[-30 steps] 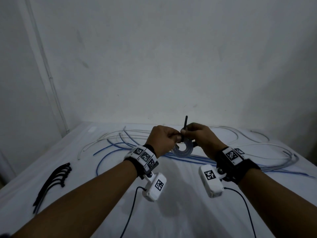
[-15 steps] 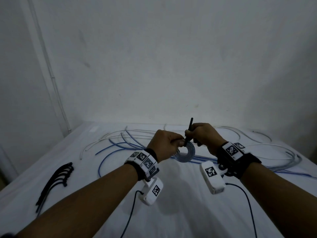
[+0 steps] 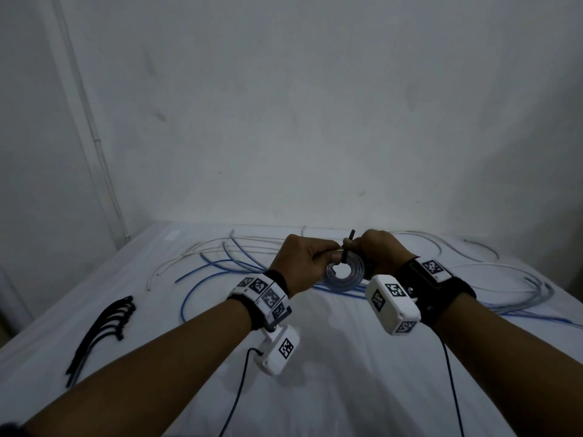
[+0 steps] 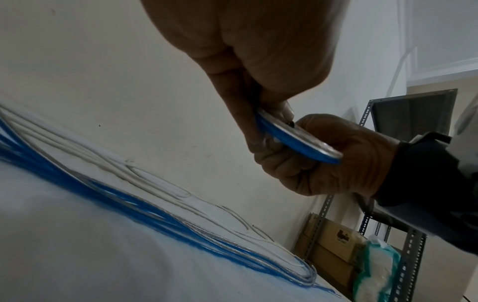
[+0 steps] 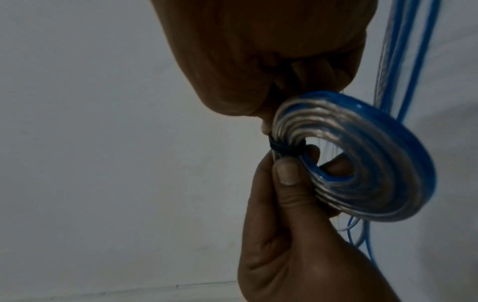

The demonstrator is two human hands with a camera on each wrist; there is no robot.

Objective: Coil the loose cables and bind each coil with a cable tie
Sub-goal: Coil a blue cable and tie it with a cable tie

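Fingers of both hands curled tight, working above the white table [image 3: 315,389] with loose cables [image 3: 220,263] spread behind. Left hand [image 3: 299,260] pinches the blue-and-clear coil [image 3: 345,274] at its rim, held up off the table between the hands. Right hand [image 3: 378,250] grips the black cable tie [image 3: 344,253] wrapped round the coil, tail sticking up. Spare ties [image 3: 104,329] lie far left.

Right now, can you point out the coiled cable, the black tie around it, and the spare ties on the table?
coiled cable [image 5: 383,163]: right wrist view, its wound side.
black tie [image 3: 351,233]: head view, its free tail.
spare ties [image 3: 101,329]: head view, middle of the bundle.
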